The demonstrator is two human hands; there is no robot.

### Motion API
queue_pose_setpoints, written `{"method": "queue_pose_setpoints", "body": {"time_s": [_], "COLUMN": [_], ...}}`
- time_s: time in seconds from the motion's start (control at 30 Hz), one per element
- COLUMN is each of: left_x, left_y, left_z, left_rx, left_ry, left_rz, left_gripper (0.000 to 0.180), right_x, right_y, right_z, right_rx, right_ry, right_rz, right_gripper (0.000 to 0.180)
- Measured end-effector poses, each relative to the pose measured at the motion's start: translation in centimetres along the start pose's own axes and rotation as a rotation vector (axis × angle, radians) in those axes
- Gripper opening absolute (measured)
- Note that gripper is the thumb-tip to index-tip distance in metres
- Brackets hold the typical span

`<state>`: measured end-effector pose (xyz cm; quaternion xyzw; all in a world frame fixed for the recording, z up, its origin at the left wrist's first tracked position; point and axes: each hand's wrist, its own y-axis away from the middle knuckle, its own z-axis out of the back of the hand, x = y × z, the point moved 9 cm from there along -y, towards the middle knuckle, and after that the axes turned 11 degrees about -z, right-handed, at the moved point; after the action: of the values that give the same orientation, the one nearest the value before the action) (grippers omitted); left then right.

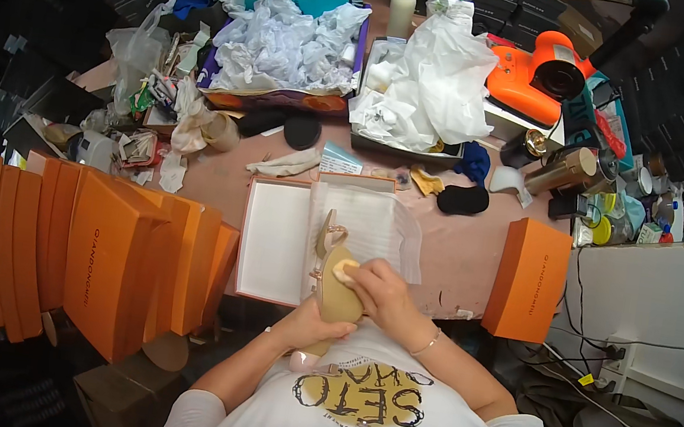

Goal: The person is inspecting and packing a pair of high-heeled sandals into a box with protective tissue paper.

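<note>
A high-heeled sandal is held with its tan sole turned up in front of my chest. My left hand is closed around it near the heel end, thumb lying across the sole. In the fingertips of my right hand is a small pale yellow sponge, pressed against the sole. Just beyond, a second tan sandal with a shiny strap shows partly over the open shoebox; whether it rests there cannot be told. The shoebox has a white inside, and white tissue paper spreads over its right part.
Orange shoeboxes stand in a row at the left; another orange box is at the right table edge. Across the back are a carton of crumpled paper, white plastic wrapping, an orange machine and a bottle. Cables hang at right.
</note>
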<state>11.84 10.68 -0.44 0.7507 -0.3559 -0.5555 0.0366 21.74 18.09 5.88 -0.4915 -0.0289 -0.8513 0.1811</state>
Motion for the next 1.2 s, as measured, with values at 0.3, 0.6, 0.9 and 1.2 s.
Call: {"method": "queue_pose_setpoints", "body": {"time_s": [0.3, 0.6, 0.9, 1.2], "left_x": [-0.2, -1.2, -4.5, -3.5], "left_y": [1.7, 3.0, 3.1, 2.4], "left_z": [-0.5, 2.1, 3.5, 3.0], "left_rx": [0.006, -0.010, -0.112, -0.112], "left_ry": [0.075, 0.070, -0.146, 0.071], "left_rz": [-0.076, -0.085, -0.467, -0.304], "left_gripper": [0.040, 0.042, 0.046, 0.042], "right_x": [3.3, 7.6, 8.4, 7.5], "right_y": [-1.5, -0.6, -0.5, 2.5], "right_z": [0.7, -3.0, -3.9, -2.0], "right_rx": [-0.070, 0.007, 0.086, 0.129], "right_ry": [-0.064, 0.026, 0.015, -0.041], "right_rz": [-0.041, 0.150, 0.225, 0.199], "right_gripper": [0.024, 0.027, 0.028, 0.029]}}
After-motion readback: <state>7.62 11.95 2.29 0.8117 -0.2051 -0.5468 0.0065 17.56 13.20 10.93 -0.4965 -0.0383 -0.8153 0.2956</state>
